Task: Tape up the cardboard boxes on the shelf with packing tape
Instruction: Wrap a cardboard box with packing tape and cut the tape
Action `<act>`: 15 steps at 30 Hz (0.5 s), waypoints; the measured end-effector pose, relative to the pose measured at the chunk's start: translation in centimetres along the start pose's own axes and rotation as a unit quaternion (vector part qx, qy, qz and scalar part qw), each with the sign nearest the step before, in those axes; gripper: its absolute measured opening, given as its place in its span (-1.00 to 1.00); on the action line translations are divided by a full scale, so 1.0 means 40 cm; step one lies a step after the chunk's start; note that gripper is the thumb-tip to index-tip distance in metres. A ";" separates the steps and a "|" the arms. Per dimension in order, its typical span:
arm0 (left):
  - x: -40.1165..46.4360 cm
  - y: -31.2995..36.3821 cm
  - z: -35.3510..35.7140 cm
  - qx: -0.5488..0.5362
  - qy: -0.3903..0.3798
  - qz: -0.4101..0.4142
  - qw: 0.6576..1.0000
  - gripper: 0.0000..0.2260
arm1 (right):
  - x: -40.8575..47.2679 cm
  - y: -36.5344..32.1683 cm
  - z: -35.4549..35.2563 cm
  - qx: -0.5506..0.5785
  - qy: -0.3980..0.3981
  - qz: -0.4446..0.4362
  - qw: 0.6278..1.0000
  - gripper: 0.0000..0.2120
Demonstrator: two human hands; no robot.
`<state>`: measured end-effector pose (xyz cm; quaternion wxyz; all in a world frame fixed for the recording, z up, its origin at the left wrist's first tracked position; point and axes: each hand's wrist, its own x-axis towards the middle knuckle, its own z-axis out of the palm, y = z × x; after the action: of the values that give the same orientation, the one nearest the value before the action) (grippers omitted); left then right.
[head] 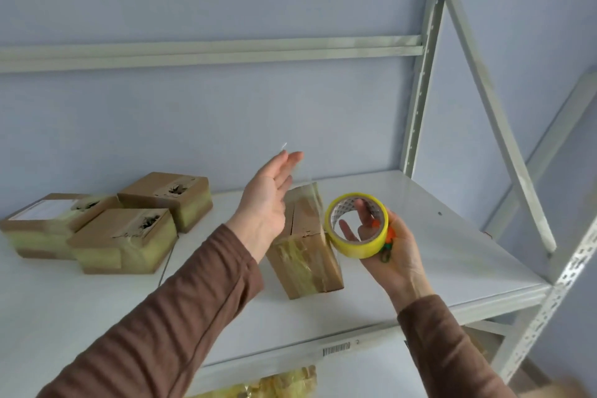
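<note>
Head view, looking down at a white metal shelf. A cardboard box stands on the shelf between your two hands, its top seam facing you and glossy clear tape already running over its top and front face. A stretch of clear tape rises from the box's far top edge toward your left hand; that hand is raised above and just left of the box, palm turned inward, fingers straight and released, with the loose tape end at its fingertips. Whether the tape sticks to the fingertips cannot be told. Your right hand grasps the roll of yellow-tinted packing tape just right of the box, fingers passing through the core and the palm cupping the roll's outer rim. A small orange and green object is pressed between roll and palm; its identity is unclear. Three more cardboard boxes lie flat in a cluster at the left of the shelf, touching one another, each banded with tape and torn on top. A grey upright and a diagonal brace frame the shelf on the right. A barcode label sits on the shelf's front edge. Both forearms wear brown sleeves.
</note>
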<state>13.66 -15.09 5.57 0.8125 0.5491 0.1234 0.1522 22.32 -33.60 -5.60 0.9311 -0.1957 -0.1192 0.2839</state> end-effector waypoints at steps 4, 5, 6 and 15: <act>0.019 -0.012 -0.009 0.046 -0.011 -0.041 0.998 -0.74 | -0.014 -0.007 -0.019 0.009 0.012 0.020 1.000 -0.86; 0.020 -0.035 0.001 0.065 -0.007 -0.029 0.997 -0.77 | -0.020 -0.002 -0.025 0.011 0.026 0.024 0.999 -0.86; 0.021 -0.059 0.014 0.070 -0.006 -0.012 0.997 -0.79 | -0.025 0.003 -0.029 0.012 0.039 0.025 0.999 -0.85; 0.055 -0.158 0.095 0.033 0.060 0.051 0.996 -0.82 | -0.065 -0.085 -0.017 0.016 0.062 -0.124 0.990 -0.80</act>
<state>17.81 -19.70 1.02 0.7759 0.5714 0.1488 0.2219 22.07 -37.90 -5.03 0.9677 -0.1819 -0.0803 0.1551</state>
